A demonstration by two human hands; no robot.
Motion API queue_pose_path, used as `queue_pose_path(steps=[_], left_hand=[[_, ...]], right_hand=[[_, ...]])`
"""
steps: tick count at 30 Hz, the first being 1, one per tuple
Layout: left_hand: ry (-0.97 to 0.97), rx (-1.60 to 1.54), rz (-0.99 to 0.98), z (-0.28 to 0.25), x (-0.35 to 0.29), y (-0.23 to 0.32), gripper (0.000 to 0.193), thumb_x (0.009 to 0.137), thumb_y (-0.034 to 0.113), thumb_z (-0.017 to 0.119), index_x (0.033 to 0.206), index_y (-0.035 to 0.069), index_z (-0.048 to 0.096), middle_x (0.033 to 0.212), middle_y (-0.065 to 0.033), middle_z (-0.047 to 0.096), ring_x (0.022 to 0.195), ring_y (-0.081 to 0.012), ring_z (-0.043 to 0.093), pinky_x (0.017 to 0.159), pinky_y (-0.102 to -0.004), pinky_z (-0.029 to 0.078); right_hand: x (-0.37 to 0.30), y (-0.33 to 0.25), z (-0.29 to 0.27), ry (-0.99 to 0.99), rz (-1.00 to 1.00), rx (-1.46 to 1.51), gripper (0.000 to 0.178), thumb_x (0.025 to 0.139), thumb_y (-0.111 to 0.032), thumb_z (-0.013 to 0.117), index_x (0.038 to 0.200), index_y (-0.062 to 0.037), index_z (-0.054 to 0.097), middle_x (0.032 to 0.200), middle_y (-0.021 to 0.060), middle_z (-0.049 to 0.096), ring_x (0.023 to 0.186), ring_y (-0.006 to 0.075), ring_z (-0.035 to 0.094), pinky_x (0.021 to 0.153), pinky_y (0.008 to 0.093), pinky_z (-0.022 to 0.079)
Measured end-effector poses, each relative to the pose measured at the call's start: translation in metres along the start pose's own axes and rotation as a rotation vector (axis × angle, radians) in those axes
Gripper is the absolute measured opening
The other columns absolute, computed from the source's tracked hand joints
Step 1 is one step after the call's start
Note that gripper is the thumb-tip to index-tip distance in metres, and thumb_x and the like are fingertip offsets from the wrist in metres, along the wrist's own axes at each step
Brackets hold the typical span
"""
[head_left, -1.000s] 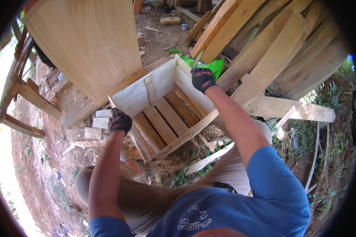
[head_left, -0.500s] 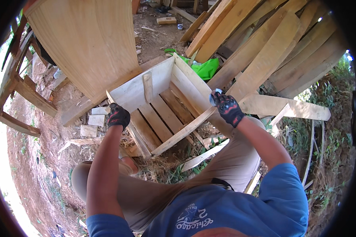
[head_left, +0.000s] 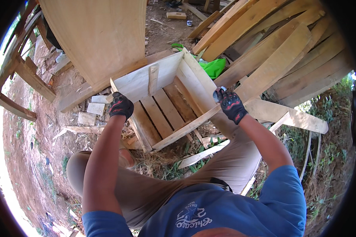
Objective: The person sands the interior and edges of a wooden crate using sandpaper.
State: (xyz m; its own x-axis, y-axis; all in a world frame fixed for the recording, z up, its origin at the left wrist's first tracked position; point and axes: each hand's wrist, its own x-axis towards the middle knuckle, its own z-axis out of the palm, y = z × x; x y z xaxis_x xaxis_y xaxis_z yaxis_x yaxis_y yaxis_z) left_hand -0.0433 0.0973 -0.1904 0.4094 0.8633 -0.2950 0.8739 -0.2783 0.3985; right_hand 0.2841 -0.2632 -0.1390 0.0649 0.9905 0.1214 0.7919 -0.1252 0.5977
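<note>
An open wooden crate [head_left: 186, 128] with pale side boards and a slatted bottom stands in front of me, tilted a little in view. My left hand [head_left: 121, 106], in a black and red glove, is closed over the crate's left top edge. At the crate's near right corner, my right hand [head_left: 231, 106], gloved alike, pinches a small grey-blue piece [head_left: 216, 94] against or just beside the rim. That piece may be folded sandpaper, but the fingers cover most of it. An upright wood strip [head_left: 153, 79] is fixed inside the crate's far wall.
A wide wooden panel [head_left: 99, 35] leans behind the crate on the left. Long planks [head_left: 273, 59] are stacked at the right, beside a bright green bag [head_left: 214, 68]. Wood offcuts [head_left: 95, 108] lie left of the crate. My bent legs [head_left: 221, 166] flank its near side.
The view has shifted slightly. My right hand has moved little along the crate's corner, and the piece in it now shows a darker side. My left hand keeps its hold on the edge.
</note>
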Motion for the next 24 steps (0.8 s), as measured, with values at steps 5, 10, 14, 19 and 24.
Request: queue_pose_path(steps=[5, 10, 14, 19, 24], left_hand=[[-0.002, -0.040, 0.019, 0.005, 0.005, -0.006, 0.051, 0.086, 0.024, 0.063, 0.124, -0.003, 0.042, 0.119, -0.0275, 0.069, 0.114, -0.0428, 0.068, 0.096, -0.0497, 0.054], [-0.002, -0.044, -0.021, 0.008, 0.008, -0.008, 0.055, 0.089, 0.025, 0.061, 0.129, -0.005, 0.041, 0.121, -0.0289, 0.068, 0.115, -0.0427, 0.067, 0.098, -0.0498, 0.052], [-0.034, -0.029, -0.037, -0.001, 0.001, -0.001, 0.057, 0.090, 0.025, 0.059, 0.134, -0.005, 0.040, 0.121, -0.0289, 0.068, 0.115, -0.0434, 0.067, 0.100, -0.0509, 0.050], [-0.040, -0.085, -0.054, -0.009, -0.001, -0.003, 0.055, 0.091, 0.022, 0.057, 0.137, -0.005, 0.042, 0.128, -0.0343, 0.062, 0.122, -0.0489, 0.061, 0.104, -0.0530, 0.048], [-0.051, 0.004, -0.041, -0.008, 0.004, -0.003, 0.055, 0.090, 0.023, 0.058, 0.133, -0.008, 0.044, 0.132, -0.0301, 0.062, 0.120, -0.0430, 0.065, 0.098, -0.0500, 0.053]], right_hand=[[0.051, 0.010, 0.021, -0.082, 0.046, 0.060, 0.043, 0.093, -0.016, 0.056, 0.133, 0.0004, 0.059, 0.098, 0.0144, 0.072, 0.082, 0.0280, 0.070, 0.077, 0.0430, 0.054], [0.120, 0.016, 0.053, 0.034, 0.058, 0.093, 0.025, 0.092, -0.013, 0.055, 0.111, -0.0025, 0.067, 0.087, 0.0149, 0.071, 0.076, 0.0282, 0.069, 0.067, 0.0434, 0.053], [0.181, 0.019, 0.084, 0.147, 0.125, 0.240, 0.018, 0.092, -0.013, 0.052, 0.092, -0.0078, 0.069, 0.082, 0.0157, 0.072, 0.072, 0.0336, 0.070, 0.066, 0.0479, 0.055], [0.270, 0.007, 0.095, 0.075, 0.242, 0.255, 0.024, 0.097, -0.018, 0.048, 0.094, -0.0084, 0.069, 0.084, 0.0173, 0.074, 0.077, 0.0337, 0.073, 0.068, 0.0494, 0.057], [0.313, 0.002, 0.101, -0.066, 0.512, 0.415, 0.036, 0.101, -0.020, 0.041, 0.129, -0.0129, 0.060, 0.098, 0.0193, 0.075, 0.091, 0.0388, 0.073, 0.079, 0.0525, 0.057]])
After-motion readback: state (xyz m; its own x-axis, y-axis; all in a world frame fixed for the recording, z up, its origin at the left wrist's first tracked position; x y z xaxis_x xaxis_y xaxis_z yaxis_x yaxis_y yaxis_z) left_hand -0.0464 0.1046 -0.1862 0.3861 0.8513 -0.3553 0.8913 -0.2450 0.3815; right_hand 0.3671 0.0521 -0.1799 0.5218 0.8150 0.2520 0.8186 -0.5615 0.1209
